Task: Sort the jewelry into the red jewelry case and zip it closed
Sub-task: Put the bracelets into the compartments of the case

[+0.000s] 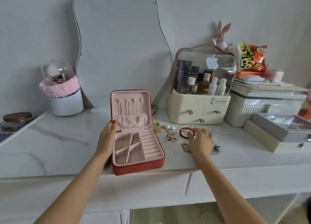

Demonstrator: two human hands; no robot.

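Observation:
The red jewelry case [138, 169] lies open on the white marble table, its pink lid [131, 106] standing upright with several necklaces hanging inside. The bottom compartments and ring rolls hold nothing. My left hand [107, 136] grips the lid's left edge near the hinge, thumb on the front. To the right of the case lie gold earrings [158, 124], pearl earrings [170, 127], several rings [170, 137], a dark red bead bracelet [182, 133] and a silver chain [185, 148]. My right hand [201, 141] is over the bracelets, fingertips curled onto the bead bracelet; it hides part of the chain.
A cream cosmetics organizer [198, 109] stands behind the jewelry. Grey and beige boxes [269, 133] crowd the right side. A brush holder [65, 102] and a wavy mirror [121, 47] are at the back left, and a jar [16, 119] stands at the far left.

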